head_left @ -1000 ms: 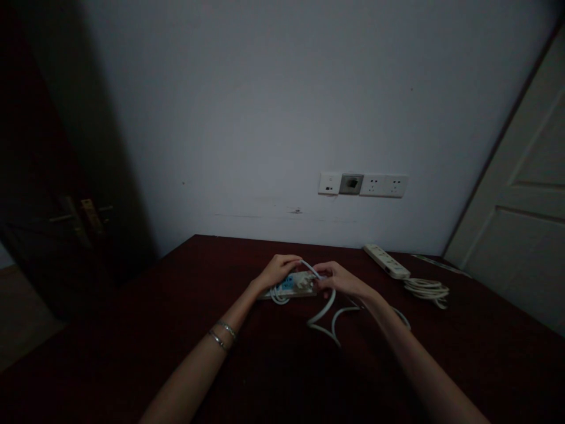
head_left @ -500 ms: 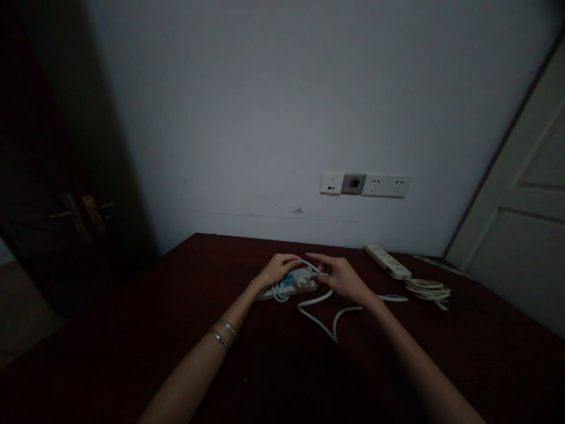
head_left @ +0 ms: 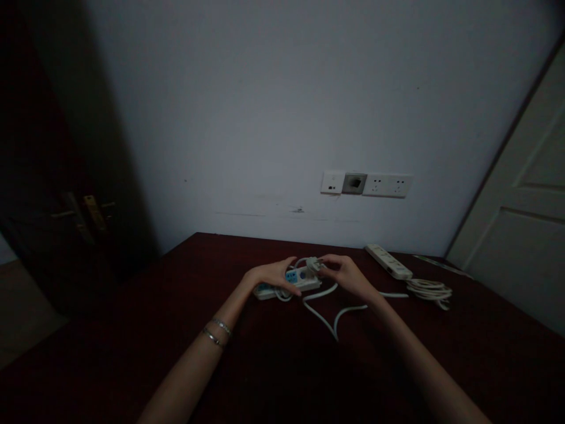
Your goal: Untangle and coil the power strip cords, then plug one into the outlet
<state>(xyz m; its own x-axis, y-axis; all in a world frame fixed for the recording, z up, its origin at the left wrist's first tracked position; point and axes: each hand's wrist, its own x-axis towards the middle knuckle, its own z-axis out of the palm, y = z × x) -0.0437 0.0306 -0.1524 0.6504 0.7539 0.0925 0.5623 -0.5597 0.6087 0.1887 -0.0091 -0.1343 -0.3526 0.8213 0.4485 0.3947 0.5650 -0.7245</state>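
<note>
Head view, dim light.

- Power strip (head_left: 295,281): white with a blue label, flat on the dark red table (head_left: 132,330). Long axis runs roughly left-right across the view, right end slightly farther from the camera.
- Left hand (head_left: 268,275): on the strip's left half, fingers curled over the far edge, thumb at the near side. Clamped around the body, pinning it to the table. Two bracelets (head_left: 215,332) on the wrist.
- Plug (head_left: 312,265): white, just above the strip's right end, between the two hands. Too small and dark to tell which way the prongs face.
- Right hand (head_left: 348,275): fingertips pressed together on the plug from the right, a pinch grip. The plug sits at the fingertips and the palm is clear of it.
- Cord (head_left: 336,313): white, drops from the plug, loops toward the camera on the table, then runs off right under the right wrist.
- Second power strip (head_left: 388,262): far right on the table, well apart, long axis diagonal, with a coiled cable (head_left: 430,290) just beside it.
- Wall sockets (head_left: 366,184): in a row above the table.
</note>
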